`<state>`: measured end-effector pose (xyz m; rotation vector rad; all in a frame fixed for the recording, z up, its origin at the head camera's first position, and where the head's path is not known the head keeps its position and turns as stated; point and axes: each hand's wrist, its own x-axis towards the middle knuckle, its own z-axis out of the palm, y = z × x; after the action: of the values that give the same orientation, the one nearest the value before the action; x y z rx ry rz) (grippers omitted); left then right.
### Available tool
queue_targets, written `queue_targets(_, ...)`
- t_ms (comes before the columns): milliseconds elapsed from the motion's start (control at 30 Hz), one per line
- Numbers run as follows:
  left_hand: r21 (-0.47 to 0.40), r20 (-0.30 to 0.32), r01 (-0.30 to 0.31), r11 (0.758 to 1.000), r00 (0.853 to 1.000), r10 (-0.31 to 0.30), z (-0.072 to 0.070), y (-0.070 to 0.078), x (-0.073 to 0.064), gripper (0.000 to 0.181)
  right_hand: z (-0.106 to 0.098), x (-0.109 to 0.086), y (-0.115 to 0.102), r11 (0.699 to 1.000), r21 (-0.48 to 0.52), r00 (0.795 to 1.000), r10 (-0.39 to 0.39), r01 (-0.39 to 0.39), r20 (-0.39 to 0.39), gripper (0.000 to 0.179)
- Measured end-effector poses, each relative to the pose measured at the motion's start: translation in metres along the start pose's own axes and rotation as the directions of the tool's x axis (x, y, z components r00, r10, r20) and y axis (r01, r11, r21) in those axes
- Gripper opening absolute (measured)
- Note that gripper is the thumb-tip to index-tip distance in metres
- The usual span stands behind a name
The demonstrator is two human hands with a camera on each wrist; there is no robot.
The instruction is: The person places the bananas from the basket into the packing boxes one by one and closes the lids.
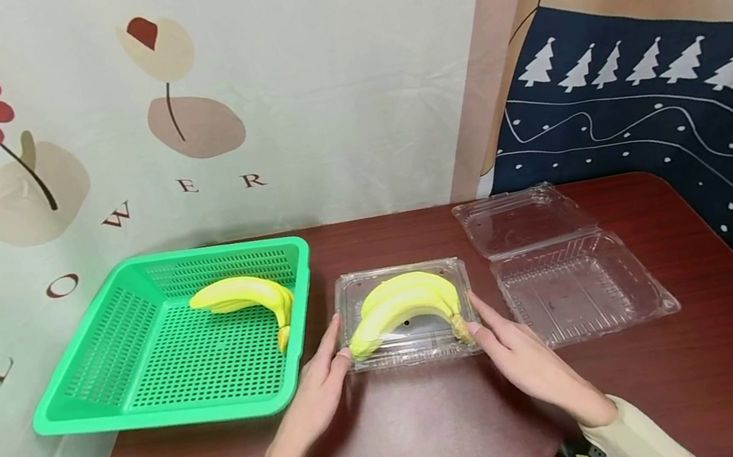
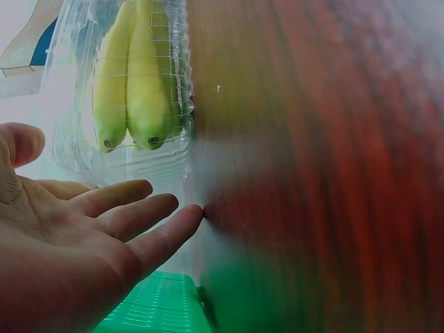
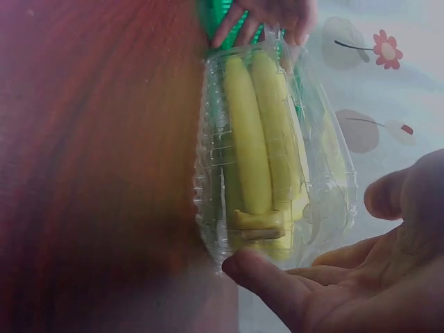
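Note:
A clear plastic clamshell box sits on the table with its lid down, and a bunch of yellow bananas shows inside. At its left side is my left hand, fingers extended; the left wrist view shows a small gap between those fingers and the box. My right hand stands at the opposite side, beside the bananas' stem end, its fingers nearly straight. In the right wrist view one fingertip is right at the box's lower corner. Both thumbs are held apart from the fingers.
A green plastic basket with another bunch of bananas stands at the left. On the right lies a second clear clamshell box, its lid folded back toward the wall. A printed cloth hangs behind the dark red table.

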<state>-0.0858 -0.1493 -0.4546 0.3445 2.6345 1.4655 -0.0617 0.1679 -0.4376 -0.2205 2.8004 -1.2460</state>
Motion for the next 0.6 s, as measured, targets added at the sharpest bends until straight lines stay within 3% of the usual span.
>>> queue_targets(367,-0.02,0.007,0.005,1.0,1.0,-0.005,-0.0015,-0.0023,-0.0012,0.061,0.0025,-0.0062,0.0067,0.997,0.079,1.0,0.011,-0.012,0.017,0.056)
queue_targets(600,-0.013,0.019,-0.001,1.0,1.0,0.001,-0.0013,-0.0041,0.0005,0.067,0.003,-0.0073,0.0098,0.999,0.045,1.0,0.014,-0.014,0.006,0.06)
